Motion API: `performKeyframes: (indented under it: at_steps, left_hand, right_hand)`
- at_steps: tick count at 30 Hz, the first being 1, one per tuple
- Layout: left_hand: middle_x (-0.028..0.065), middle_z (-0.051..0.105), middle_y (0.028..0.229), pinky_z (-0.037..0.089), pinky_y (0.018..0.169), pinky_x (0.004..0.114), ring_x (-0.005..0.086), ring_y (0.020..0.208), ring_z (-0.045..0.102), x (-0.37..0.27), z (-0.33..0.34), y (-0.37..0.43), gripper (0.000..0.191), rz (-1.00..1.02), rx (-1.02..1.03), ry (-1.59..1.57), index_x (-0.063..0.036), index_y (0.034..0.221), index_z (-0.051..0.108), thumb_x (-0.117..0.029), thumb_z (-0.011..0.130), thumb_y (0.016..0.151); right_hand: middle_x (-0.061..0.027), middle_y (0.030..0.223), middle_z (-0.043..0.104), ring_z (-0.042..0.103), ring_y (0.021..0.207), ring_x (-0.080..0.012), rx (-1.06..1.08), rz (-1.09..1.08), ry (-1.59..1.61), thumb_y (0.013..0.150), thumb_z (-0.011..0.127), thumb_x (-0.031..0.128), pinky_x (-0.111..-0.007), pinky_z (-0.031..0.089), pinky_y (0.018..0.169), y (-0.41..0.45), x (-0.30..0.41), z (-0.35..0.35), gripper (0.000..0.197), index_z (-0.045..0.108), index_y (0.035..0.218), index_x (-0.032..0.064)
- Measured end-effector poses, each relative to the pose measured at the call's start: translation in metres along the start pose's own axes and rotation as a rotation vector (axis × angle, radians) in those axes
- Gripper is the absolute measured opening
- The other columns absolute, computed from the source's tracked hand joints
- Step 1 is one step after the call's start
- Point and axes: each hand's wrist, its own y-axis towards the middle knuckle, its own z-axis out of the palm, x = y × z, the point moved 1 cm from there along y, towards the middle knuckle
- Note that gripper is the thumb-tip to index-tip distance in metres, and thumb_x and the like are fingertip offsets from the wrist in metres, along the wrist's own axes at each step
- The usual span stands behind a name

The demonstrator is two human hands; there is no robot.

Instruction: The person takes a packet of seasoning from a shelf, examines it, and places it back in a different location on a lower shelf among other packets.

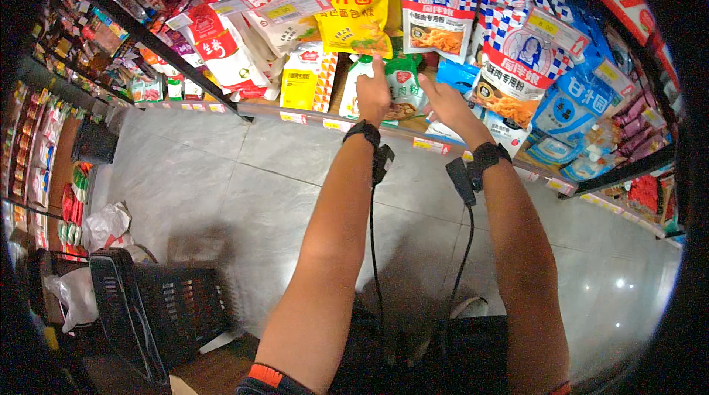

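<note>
My left hand (374,95) reaches into the lower shelf, in front of a white-and-green packet (350,90) and a green seasoning-powder packet (407,87). One of its fingers points up to the bottom edge of a hanging yellow breadcrumb bag (354,13). My right hand (450,110) is at the right edge of the green packet, fingertips towards it. Whether either hand grips a packet is unclear. Black straps with cabled black plugs circle both wrists. Blue-checked flour bags (440,18) hang above my right hand.
A shelf lip (310,117) with price tags runs below the packets. A yellow-and-white packet (302,76) stands left of my hands. Blue bags (576,101) hang at right. On the lower left, a black bag or case (160,295) stands near shelving; grey tiles (277,157) cover the floor.
</note>
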Motion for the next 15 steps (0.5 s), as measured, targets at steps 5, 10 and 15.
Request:
performKeyframes:
  at_steps: [5, 10, 15]
  left_hand:
    - [0.0350, 0.054, 0.119, 0.037, 0.099, 0.046, 0.0451, 0.115, 0.051, -0.001, -0.019, 0.006, 0.093, -0.061, -0.054, 0.110, 0.0153, 0.118, 0.051, -0.071, 0.035, 0.087]
    - [0.0339, 0.056, 0.117, 0.037, 0.099, 0.049, 0.0459, 0.114, 0.052, -0.019, -0.015, -0.015, 0.091, -0.093, -0.041, 0.210, 0.0141, 0.117, 0.052, -0.069, 0.027, 0.089]
    - [0.0343, 0.060, 0.104, 0.042, 0.090, 0.050, 0.0457, 0.102, 0.058, -0.020, 0.004, -0.030, 0.086, -0.110, -0.181, 0.166, 0.0147, 0.104, 0.059, -0.065, 0.028, 0.092]
  right_hand:
    - [-0.0198, 0.076, 0.066, 0.066, 0.070, -0.0313, -0.021, 0.026, 0.042, 0.094, 0.033, 0.062, -0.042, 0.051, 0.069, -0.002, 0.022, 0.015, 0.077, 0.063, 0.084, -0.0080]
    - [-0.0210, 0.071, 0.065, 0.065, 0.063, -0.0308, -0.081, -0.027, 0.091, 0.092, 0.034, 0.064, -0.040, 0.052, 0.064, 0.004, 0.005, 0.014, 0.079, 0.064, 0.082, -0.0086]
    - [-0.0137, 0.060, 0.061, 0.059, 0.051, -0.0228, -0.077, 0.001, 0.040, 0.091, 0.034, 0.067, -0.035, 0.047, 0.051, 0.022, -0.028, 0.009, 0.078, 0.064, 0.078, -0.0036]
